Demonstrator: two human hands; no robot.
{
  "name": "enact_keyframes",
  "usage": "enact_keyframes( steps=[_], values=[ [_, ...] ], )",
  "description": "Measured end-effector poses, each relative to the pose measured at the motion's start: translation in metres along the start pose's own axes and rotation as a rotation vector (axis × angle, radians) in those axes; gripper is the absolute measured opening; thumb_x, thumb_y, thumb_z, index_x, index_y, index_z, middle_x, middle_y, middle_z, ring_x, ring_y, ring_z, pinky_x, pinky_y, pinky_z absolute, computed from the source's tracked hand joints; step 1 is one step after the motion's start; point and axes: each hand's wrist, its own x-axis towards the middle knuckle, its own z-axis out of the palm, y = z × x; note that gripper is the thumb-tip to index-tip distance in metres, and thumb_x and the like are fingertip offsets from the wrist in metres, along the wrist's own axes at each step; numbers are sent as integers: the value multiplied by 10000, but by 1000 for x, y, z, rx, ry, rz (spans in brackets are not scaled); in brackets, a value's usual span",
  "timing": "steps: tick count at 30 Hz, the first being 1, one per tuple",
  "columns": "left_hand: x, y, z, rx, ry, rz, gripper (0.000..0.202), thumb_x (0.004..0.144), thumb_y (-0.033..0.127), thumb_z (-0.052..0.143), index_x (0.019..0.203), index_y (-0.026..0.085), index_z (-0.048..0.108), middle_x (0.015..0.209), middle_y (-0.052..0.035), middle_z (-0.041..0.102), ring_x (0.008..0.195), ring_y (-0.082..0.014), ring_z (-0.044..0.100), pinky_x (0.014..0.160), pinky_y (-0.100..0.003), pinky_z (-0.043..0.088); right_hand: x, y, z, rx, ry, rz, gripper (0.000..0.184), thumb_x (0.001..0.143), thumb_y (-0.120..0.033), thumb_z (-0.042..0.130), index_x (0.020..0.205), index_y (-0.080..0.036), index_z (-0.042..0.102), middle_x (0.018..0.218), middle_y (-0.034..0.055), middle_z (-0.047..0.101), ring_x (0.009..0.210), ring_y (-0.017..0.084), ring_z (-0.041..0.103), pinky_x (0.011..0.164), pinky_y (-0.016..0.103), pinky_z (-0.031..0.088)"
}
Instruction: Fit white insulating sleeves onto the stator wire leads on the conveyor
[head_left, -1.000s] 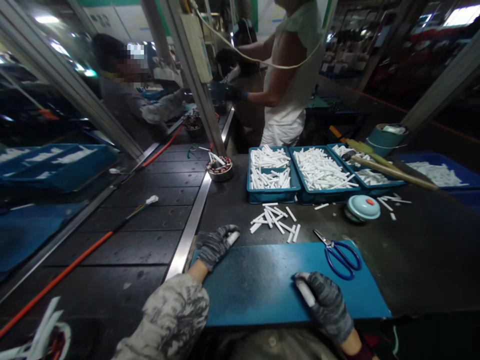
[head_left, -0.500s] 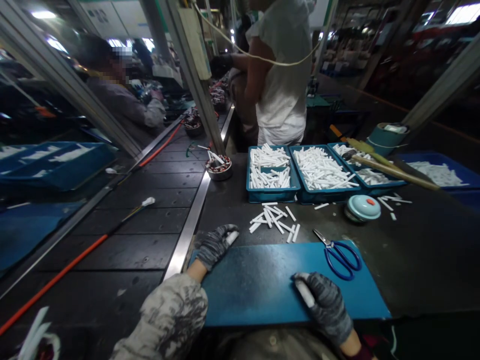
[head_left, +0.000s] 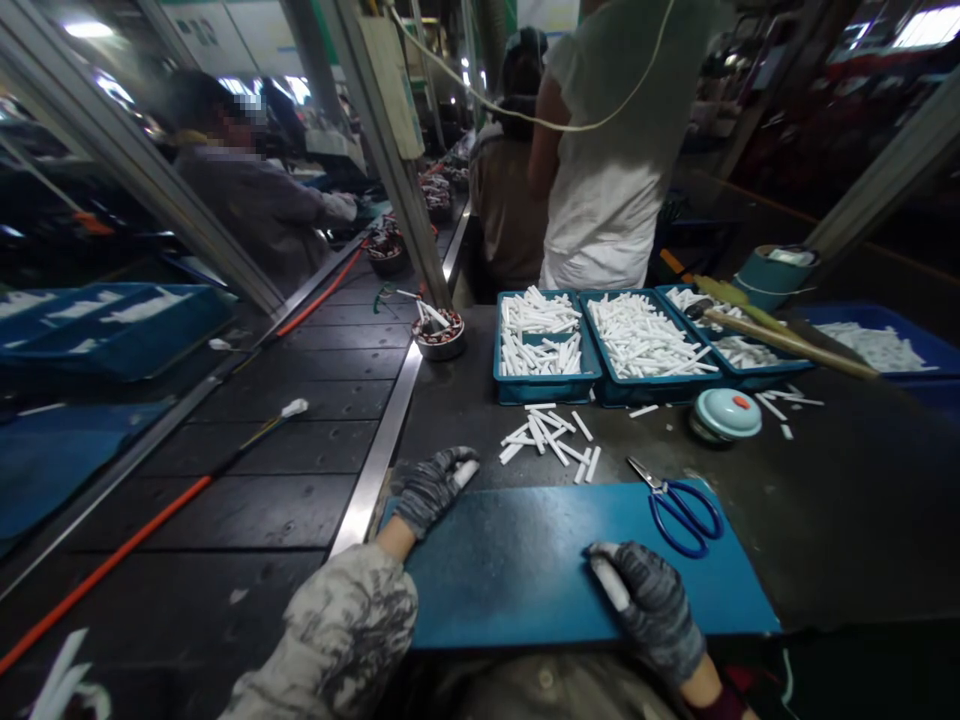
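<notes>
My left hand [head_left: 433, 490], in a grey-striped glove with a white-covered thumb, rests at the far left corner of a blue mat [head_left: 510, 560]. Its fingers lie loosely outstretched. On the mat's near right part lies my right hand [head_left: 649, 605], gloved alike, its fingers loosely bent and the thumb white. I see no object in either hand. Scissors [head_left: 682, 515] with blue handles lie to the upper right of the right hand, blades pointing away. Beyond the mat is a loose pile of short white tubes [head_left: 547, 435].
Blue bins [head_left: 547, 388] of white tubes stand behind the pile. Right of it sits a round pale-blue lidded container [head_left: 726, 415]. A slatted conveyor [head_left: 300, 510] runs along the left, with a wound coil part [head_left: 439, 338] at its edge. Co-workers [head_left: 607, 160] are beyond.
My hands have stayed in place. The co-worker in white has shifted right, uncovering another person in brown. The left co-worker's arm has moved. White tubes at the bottom left have slid nearer.
</notes>
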Motion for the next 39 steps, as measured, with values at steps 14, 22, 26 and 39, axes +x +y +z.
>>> enact_keyframes(
  steps=[14, 22, 26, 39],
  values=[
    [-1, 2, 0, 81, 10, -7, 255, 959, 365, 636, 1169, 313, 773, 1196, 22, 792, 1093, -182, 749, 995, -247, 529, 0, 1, 0, -30, 19, -21, 371, 1074, -409, 481, 946, -217, 771, 834, 43, 817, 736, 166, 790, 718, 234, 616],
    [1, -1, 3, 67, 1, -12, 267, 972, 341, 625, 1201, 295, 752, 1226, 16, 782, 1119, -171, 740, 1019, -238, 513, 1, 0, 0, -34, 17, -28, 377, 1079, -399, 470, 943, -218, 771, 825, 32, 814, 730, 158, 788, 722, 226, 612],
    [2, -5, 4, 39, -2, -10, 257, 968, 341, 624, 1185, 296, 753, 1233, 23, 779, 1141, -160, 731, 1026, -218, 506, -2, 2, 1, -14, 6, -15, 343, 1070, -377, 491, 963, -215, 775, 849, 39, 818, 762, 160, 792, 750, 227, 612],
    [0, -3, 0, 20, 5, 12, 254, 949, 372, 616, 1150, 326, 764, 1211, 39, 786, 1120, -176, 737, 1032, -249, 520, -3, 3, -1, 14, -48, 34, 320, 1056, -364, 512, 978, -219, 785, 877, 57, 823, 783, 180, 794, 753, 255, 626]
  ],
)
